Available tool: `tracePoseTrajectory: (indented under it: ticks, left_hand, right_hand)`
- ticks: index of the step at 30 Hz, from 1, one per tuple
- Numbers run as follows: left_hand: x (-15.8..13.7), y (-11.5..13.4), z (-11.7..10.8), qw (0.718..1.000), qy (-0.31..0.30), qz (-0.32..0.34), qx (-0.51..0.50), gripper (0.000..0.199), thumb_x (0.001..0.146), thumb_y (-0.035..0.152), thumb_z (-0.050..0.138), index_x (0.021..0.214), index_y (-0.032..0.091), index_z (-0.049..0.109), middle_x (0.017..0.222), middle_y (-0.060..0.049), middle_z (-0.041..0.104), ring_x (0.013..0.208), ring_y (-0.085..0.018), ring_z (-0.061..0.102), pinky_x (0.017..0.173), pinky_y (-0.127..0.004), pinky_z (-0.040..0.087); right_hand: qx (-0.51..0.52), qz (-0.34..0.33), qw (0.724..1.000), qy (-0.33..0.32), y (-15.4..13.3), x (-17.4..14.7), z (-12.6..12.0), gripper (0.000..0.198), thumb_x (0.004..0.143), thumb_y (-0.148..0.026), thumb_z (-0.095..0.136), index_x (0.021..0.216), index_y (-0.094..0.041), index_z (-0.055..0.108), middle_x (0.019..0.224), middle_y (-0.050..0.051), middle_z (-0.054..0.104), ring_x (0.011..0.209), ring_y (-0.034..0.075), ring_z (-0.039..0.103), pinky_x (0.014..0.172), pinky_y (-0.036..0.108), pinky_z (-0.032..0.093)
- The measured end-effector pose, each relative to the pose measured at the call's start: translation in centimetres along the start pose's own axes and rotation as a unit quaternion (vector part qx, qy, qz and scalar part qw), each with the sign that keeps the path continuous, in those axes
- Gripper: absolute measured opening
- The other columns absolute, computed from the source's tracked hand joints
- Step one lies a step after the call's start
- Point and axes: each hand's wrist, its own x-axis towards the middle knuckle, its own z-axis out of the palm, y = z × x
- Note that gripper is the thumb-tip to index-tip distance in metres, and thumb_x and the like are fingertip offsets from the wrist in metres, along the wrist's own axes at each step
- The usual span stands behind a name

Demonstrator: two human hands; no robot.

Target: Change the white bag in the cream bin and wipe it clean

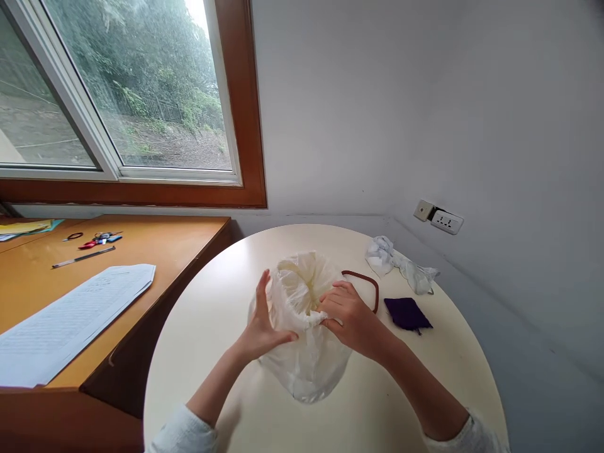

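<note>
I read this as a small office or study, though I can't tell from here whether it belongs to a home or a workplace. At the left of the frame I see a wooden desk (pixel 165 238) with written sheets (pixel 78 327), a pen (pixel 85 257) and, farther back, some coloured papers (pixel 31 228). A sliding window (pixel 155 82) framed in wood fills the upper left. I also see a plain wall (pixel 340 113) with a socket (pixel 447 221) at right, and a round table (pixel 202 314) at lower centre.

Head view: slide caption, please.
Left hand open at a white bag, right hand holding its rim, on a round table.
</note>
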Motion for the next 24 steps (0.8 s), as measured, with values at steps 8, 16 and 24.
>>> tracePoseTrajectory:
  ticks: [8,16,24]
  left_hand:
    - [6.3,4.0,-1.3,0.994,0.07,-0.08,-0.03,0.047,0.073,0.026,0.054,0.119,0.019,0.051,0.119,-0.008,0.057,0.104,-0.024,0.054,0.087,-0.034,0.044]
    - [9.7,3.5,-1.1,0.986,0.075,-0.105,-0.1,0.046,0.056,0.015,0.041,0.095,0.014,0.065,0.091,-0.004,0.066,0.077,-0.017,0.055,0.064,-0.024,0.043]
    - [10.1,4.4,0.0,0.991,0.051,-0.098,-0.075,0.043,0.058,0.015,0.04,0.093,0.016,0.066,0.091,-0.003,0.066,0.075,-0.016,0.055,0.062,-0.023,0.042]
  right_hand:
    - [-0.074,-0.033,0.997,0.02,-0.1,0.9,2.6,0.013,0.079,-0.006,0.05,0.075,-0.019,0.053,0.071,-0.002,0.059,0.074,0.012,0.052,0.091,0.033,0.031]
    - [0.012,0.038,0.999,-0.035,-1.6,1.6,1.3,0.02,0.075,-0.008,0.051,0.09,-0.019,0.058,0.086,0.002,0.064,0.086,0.015,0.056,0.093,0.035,0.033]
    - [-0.005,0.151,0.979,-0.135,-2.4,6.3,-1.8,0.029,0.074,0.0,0.041,0.086,-0.015,0.062,0.085,0.006,0.066,0.077,0.015,0.062,0.068,0.025,0.048]
